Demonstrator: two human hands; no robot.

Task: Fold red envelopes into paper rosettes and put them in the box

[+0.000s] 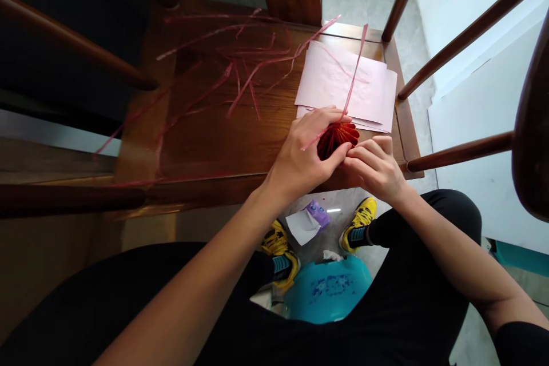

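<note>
Between my hands is a red pleated paper fan rosette (338, 138), its folds spread out in a rounded shape. My left hand (302, 146) is wrapped round its left side, with the thumb along the near edge. My right hand (375, 166) pinches the rosette's right lower edge, close to the left thumb; the exact fingertip contact is hidden. A thin pink plastic strand (355, 71) rises from the rosette, crossing my left fingers. Just beyond lie pink paper sheets (343, 77) in a loose stack.
Several pink strands (257, 63) are scattered over the wooden bench seat (206, 143). Wooden spindles (463, 151) stand at both sides. Below, a purple packet (317, 214) with white paper lies on the floor, near yellow shoes (362, 217) and a turquoise plastic stool (330, 291).
</note>
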